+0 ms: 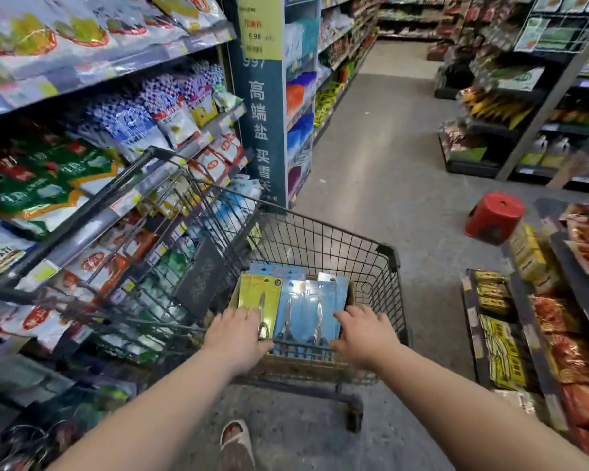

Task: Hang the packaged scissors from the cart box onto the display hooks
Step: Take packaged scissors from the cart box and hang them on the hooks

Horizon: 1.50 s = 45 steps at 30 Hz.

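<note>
A cardboard box [349,302] sits inside a black wire shopping cart [320,239]. It holds packaged scissors: a yellow-carded pack [257,295] on the left and blue-carded packs [306,311] on the right. My left hand [237,334] rests palm down on the yellow pack at the box's near left corner. My right hand [363,331] lies on the right edge of the blue packs. Neither hand has lifted a pack. No display hooks are in view.
Shelves of bagged goods [82,158] line the left side, close to the cart. A red plastic stool [495,217] stands on the aisle floor at right. Low displays of packaged food [531,321] sit at the right. My slippered foot [237,440] is behind the cart.
</note>
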Tool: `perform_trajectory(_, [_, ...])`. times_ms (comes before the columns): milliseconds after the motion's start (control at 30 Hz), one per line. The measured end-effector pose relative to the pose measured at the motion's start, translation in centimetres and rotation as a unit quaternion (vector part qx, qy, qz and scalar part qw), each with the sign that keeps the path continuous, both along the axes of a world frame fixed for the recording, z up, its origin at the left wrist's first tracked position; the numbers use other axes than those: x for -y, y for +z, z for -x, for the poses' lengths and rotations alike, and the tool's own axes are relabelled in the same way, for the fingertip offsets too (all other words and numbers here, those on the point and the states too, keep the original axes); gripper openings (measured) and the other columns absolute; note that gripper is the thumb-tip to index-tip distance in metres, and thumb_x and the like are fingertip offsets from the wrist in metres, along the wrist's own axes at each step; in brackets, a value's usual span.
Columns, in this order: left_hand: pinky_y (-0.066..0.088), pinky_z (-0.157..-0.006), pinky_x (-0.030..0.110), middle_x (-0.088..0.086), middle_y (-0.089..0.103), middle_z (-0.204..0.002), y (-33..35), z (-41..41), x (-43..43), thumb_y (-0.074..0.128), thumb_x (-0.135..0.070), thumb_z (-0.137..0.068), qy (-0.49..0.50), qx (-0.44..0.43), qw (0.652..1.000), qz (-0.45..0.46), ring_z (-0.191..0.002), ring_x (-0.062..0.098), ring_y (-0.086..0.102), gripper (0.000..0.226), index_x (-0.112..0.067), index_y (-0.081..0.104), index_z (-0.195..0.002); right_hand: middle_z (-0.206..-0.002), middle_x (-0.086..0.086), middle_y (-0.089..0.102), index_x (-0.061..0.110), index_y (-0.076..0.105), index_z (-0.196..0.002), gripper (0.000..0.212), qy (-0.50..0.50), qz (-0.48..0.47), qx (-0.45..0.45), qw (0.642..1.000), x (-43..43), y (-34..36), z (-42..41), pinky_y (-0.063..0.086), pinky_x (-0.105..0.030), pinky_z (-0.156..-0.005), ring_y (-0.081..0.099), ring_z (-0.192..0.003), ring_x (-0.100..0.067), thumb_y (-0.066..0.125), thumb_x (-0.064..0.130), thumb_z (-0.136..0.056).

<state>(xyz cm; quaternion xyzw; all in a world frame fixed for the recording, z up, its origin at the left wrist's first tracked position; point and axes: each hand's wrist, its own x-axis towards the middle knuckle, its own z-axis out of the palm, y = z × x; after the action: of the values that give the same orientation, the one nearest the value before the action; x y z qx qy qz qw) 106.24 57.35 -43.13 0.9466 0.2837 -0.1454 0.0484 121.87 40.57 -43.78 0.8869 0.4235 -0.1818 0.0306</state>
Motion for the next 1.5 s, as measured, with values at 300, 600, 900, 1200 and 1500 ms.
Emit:
perform_trajectory(300, [0.029,-0.110,0.043,0.006,0.039,-0.144,-4.3,-4.0,-12.8,0.046,-0.058,-0.086,-0.052,-0.052,0.996,0.047,-0.132,0.029,0.034,0.071,-0.020,0.028,-0.143,-0.148,-0.004,0.033,0.021,0.029,-0.142,0.061,-0.054,0.059,-0.045,0.996,-11.4,-2.9,-4.0,0.023,-0.051,-0.110,0.022,-0.139,-0.026,0.046,0.047,-0.090])
perform_trajectory(600, [0.031,-0.107,0.043,0.006,0.039,-0.143,-9.3,-6.7,-19.8,0.048,-0.059,-0.085,-0.077,-0.118,0.986,0.083,-0.133,0.027,0.034,0.072,-0.019,0.028,-0.142,-0.143,-0.007,0.038,0.019,0.032,-0.140,0.056,-0.054,0.110,-0.125,0.984,-18.1,-8.5,-3.7,0.030,-0.049,-0.104,0.032,-0.132,-0.029,0.046,0.043,-0.091])
perform_trajectory(900, [0.028,-0.108,0.041,0.004,0.034,-0.147,-14.8,-8.1,-20.7,0.048,-0.057,-0.086,-0.037,-0.134,0.981,0.133,-0.135,0.025,0.030,0.072,-0.021,0.025,-0.143,-0.135,-0.012,0.045,0.014,0.040,-0.132,0.048,-0.061,0.139,-0.216,0.965,-22.2,-15.7,-7.2,0.040,-0.045,-0.098,0.044,-0.122,-0.033,0.049,0.036,-0.091])
perform_trajectory(1200, [0.032,-0.107,0.042,0.009,0.030,-0.148,-21.7,-10.4,-21.4,0.048,-0.051,-0.089,0.013,-0.172,0.963,0.206,-0.135,0.028,0.030,0.070,-0.014,0.024,-0.144,-0.144,-0.013,0.036,0.017,0.028,-0.143,0.065,-0.187,0.105,-0.337,0.917,-25.3,-24.2,-8.0,0.042,-0.044,-0.099,0.045,-0.124,-0.034,0.057,0.033,-0.087])
perform_trajectory(1500, [0.036,-0.107,0.046,0.006,0.021,-0.154,-26.6,-11.5,-22.8,0.051,-0.046,-0.090,0.147,-0.116,0.938,0.292,-0.135,0.030,0.035,0.075,-0.016,0.016,-0.148,-0.102,-0.005,0.057,0.011,0.042,-0.122,0.048,-0.401,-0.037,-0.377,0.834,-27.1,-30.7,-7.1,0.039,-0.029,-0.070,0.052,-0.084,-0.021,0.066,0.023,-0.081])
